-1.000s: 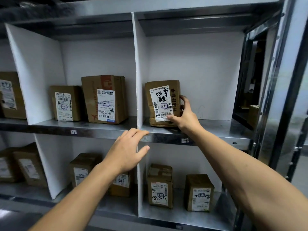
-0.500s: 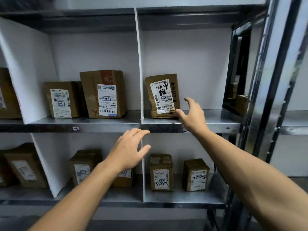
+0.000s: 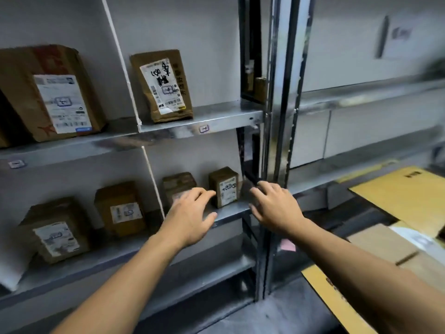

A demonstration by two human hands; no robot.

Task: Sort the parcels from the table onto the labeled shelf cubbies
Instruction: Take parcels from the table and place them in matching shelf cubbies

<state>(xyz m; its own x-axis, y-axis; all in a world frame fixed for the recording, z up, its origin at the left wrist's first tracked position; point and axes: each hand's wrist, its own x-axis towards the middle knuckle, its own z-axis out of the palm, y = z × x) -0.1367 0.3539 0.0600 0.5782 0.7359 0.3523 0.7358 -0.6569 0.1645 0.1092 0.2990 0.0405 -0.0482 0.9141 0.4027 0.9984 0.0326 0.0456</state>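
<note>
The grey metal shelf unit with white dividers (image 3: 228,120) is sliding towards the left of the view as the head is turning right, and a pile of flat yellow and brown cardboard (image 3: 407,196) is coming into sight low on the right. The brown paper parcel with the handwritten white label (image 3: 162,85) is standing upright in the upper right cubby, no longer touched. The right hand (image 3: 277,208), gripping it a second ago, and the left hand (image 3: 190,220) are hanging apart and empty, fingers loosely spread, before the lower shelf. The small cubby tag (image 3: 204,128) is sitting just below the parcel. This placement is looking finished, and the next parcel is probably waiting.
</note>
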